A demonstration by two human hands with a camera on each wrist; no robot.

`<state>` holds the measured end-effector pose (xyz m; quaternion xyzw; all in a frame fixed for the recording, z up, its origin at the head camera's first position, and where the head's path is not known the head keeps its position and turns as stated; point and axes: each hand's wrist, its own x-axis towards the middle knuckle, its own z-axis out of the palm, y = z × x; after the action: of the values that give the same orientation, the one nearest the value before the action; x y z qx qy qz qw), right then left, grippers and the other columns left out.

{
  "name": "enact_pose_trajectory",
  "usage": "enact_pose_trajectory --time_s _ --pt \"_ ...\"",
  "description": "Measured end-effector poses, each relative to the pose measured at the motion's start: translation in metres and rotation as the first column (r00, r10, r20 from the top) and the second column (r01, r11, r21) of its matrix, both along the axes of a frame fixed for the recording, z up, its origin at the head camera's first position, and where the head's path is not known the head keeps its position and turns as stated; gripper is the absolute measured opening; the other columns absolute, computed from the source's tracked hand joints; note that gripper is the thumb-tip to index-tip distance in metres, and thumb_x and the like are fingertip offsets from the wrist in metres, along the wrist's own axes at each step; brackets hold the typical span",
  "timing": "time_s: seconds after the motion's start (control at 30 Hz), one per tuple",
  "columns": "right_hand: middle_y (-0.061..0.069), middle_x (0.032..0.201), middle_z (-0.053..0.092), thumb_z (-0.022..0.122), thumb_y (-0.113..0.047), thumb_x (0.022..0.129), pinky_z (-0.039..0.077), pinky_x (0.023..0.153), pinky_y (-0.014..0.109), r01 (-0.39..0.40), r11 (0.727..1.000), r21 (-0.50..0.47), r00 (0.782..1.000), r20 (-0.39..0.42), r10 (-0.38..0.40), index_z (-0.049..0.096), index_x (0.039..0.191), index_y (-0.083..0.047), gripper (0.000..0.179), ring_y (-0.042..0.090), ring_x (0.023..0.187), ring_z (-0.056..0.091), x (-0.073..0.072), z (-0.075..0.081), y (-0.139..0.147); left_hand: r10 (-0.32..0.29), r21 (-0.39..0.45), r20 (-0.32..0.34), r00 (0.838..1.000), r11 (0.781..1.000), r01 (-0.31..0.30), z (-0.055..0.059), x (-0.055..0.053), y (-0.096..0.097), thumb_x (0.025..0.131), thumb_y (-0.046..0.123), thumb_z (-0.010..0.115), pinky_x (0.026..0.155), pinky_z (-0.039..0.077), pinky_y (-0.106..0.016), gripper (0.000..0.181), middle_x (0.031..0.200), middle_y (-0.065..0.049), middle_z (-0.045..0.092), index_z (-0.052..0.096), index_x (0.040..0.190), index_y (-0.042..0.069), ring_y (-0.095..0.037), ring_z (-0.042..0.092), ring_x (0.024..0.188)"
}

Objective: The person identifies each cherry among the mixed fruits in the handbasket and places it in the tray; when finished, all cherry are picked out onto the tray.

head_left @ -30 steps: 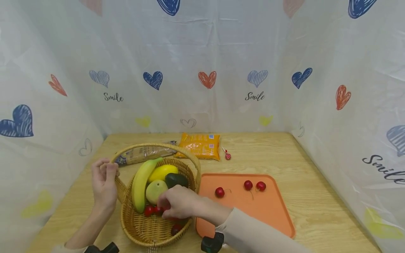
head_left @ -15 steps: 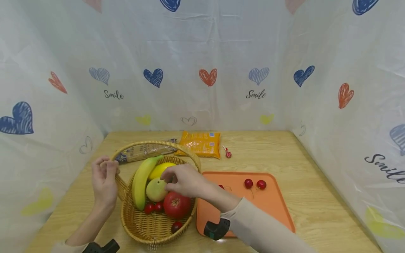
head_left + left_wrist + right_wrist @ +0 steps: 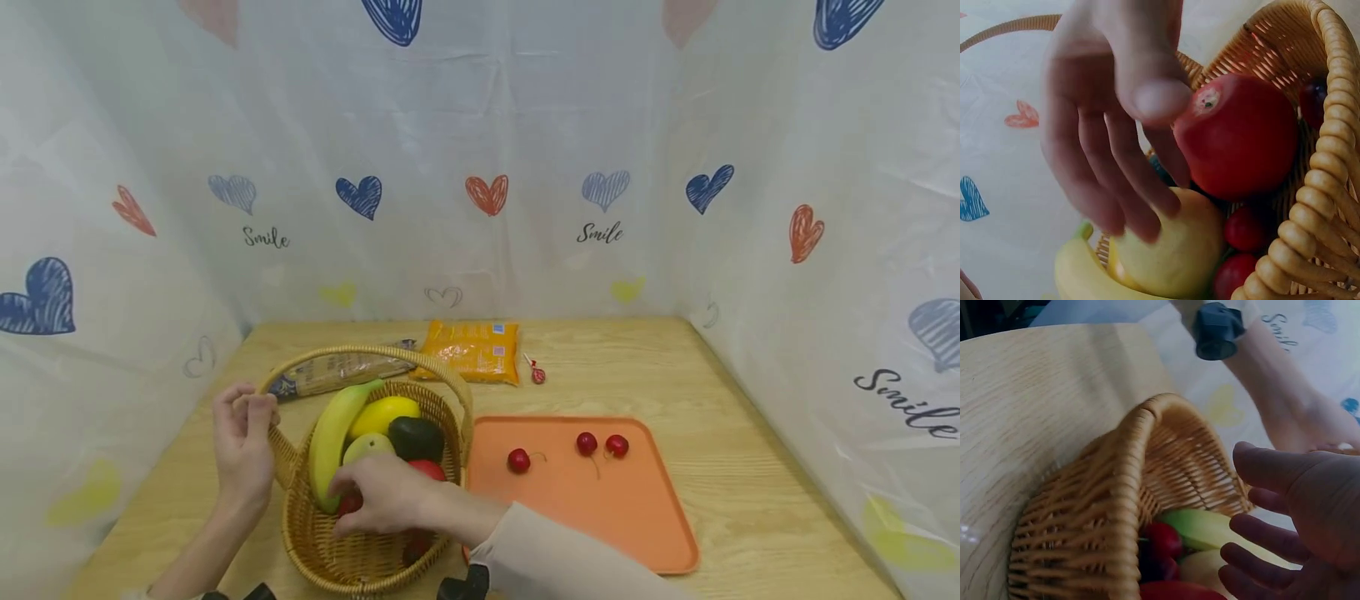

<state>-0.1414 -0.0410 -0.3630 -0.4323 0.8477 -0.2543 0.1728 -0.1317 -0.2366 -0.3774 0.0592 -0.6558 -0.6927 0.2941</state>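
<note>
The wicker basket [image 3: 352, 579] holds a banana [image 3: 330, 450], a yellow lemon-like fruit [image 3: 386, 410], a dark avocado-like fruit [image 3: 416, 437], a pale green round fruit [image 3: 1166, 250], a pomegranate [image 3: 1241, 137] and small red cherries [image 3: 1247, 228]. My left hand [image 3: 243, 442] grips the left side of the arched basket handle [image 3: 360, 350]. Down inside the basket, my right hand [image 3: 390, 496] has thumb and fingers spread around a cherry [image 3: 349, 503]. Its fingers appear loosely extended and apart in the right wrist view. The hand partly covers the pomegranate and the pale fruit.
An orange tray [image 3: 570, 508] lies right of the basket, bearing several cherries [image 3: 519, 461]. Behind stand an orange packet [image 3: 472, 354], a long clear packet [image 3: 337, 372] and a red lollipop [image 3: 537, 374]. A white heart-printed curtain [image 3: 480, 125] encloses the wooden table.
My right hand rose off the pomegranate, over the pale fruit, then came down to the left among the cherries. My left hand keeps its grip on the handle.
</note>
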Motion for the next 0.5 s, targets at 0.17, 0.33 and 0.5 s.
enact_pose_trajectory --time_s 0.17,0.33,0.5 --pt "-0.010 0.112 0.083 0.089 -0.036 0.097 0.049 0.079 0.006 0.014 0.994 0.105 0.990 -0.141 0.001 0.082 0.126 -0.018 0.034 -0.005 0.095 0.067 0.006 -0.012 -0.017 -0.016 -0.011 -0.054 0.998 1.000 0.015 -0.004 0.003 0.001 0.118 0.026 0.055 0.082 0.046 -0.012 0.009 0.091 0.013 0.062 0.052 0.123 0.019 -0.006 0.055 0.087" --pt "-0.020 0.122 0.079 0.089 -0.044 0.095 0.053 0.078 0.013 0.093 0.976 0.199 0.965 -0.260 -0.039 0.083 0.125 -0.031 0.033 -0.006 0.109 0.067 0.011 -0.021 -0.028 -0.013 -0.014 -0.056 0.998 1.000 0.012 -0.004 0.003 0.000 0.118 0.026 0.054 0.082 0.045 -0.011 0.008 0.093 0.014 0.063 0.052 0.123 0.019 -0.005 0.056 0.088" --pt "-0.023 0.127 0.077 0.089 -0.045 0.095 0.055 0.074 0.019 0.135 0.959 0.249 0.965 -0.254 -0.070 0.081 0.130 -0.038 0.036 -0.005 0.114 0.067 0.013 -0.024 -0.035 -0.004 -0.023 -0.035 0.999 1.000 0.003 -0.004 0.003 -0.001 0.118 0.026 0.053 0.083 0.046 -0.011 0.008 0.095 0.014 0.064 0.051 0.123 0.019 -0.005 0.057 0.089"
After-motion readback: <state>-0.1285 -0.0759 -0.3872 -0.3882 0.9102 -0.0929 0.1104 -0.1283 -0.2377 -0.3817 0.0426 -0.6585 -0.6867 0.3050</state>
